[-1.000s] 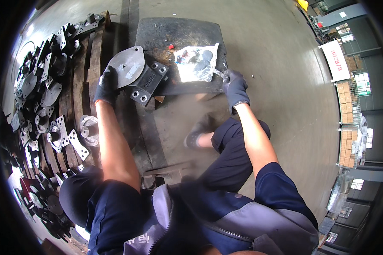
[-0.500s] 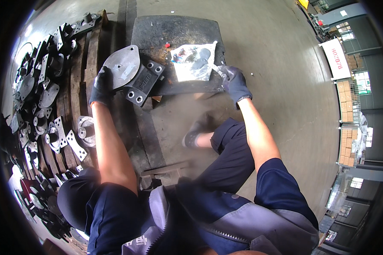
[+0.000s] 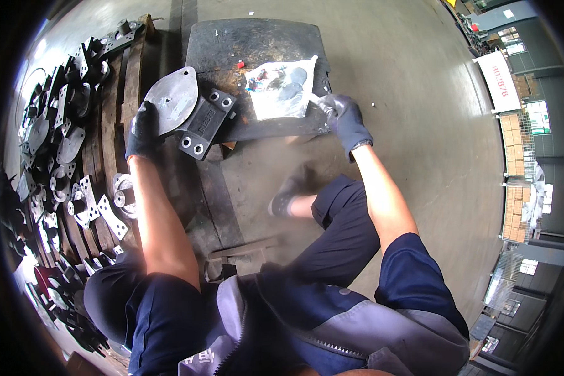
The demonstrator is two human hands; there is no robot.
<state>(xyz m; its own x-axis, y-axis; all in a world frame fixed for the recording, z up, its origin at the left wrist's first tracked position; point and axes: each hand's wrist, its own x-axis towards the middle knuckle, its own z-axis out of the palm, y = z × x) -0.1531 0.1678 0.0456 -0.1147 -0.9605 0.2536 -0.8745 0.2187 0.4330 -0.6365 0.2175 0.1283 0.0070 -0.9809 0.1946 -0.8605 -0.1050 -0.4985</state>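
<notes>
My left hand (image 3: 144, 131), in a dark glove, grips the near left edge of a metal mounting bracket (image 3: 172, 100). The bracket has a flat grey oval plate fixed to a black block (image 3: 208, 122) with bored holes. It is tilted over the left front corner of a low dark table (image 3: 250, 37). Beyond that table's right edge is my right hand (image 3: 348, 119), also gloved, with fingers closed round a slim pale stick-like piece (image 3: 318, 100). The tip of this piece lies close to a white plastic bag (image 3: 279, 106) on the table; I cannot tell its kind.
A wooden pallet (image 3: 109, 135) on the left carries several similar metal brackets (image 3: 69, 144). A small red piece (image 3: 241, 64) lies on the table beside the bag. Far right, cartons (image 3: 512, 144) stand in wire cages under a white sign (image 3: 498, 81).
The bracket and my left hand have shifted slightly left. A pale patch on the plate no longer shows. My right hand stays near the bag, its fingers slightly turned.
</notes>
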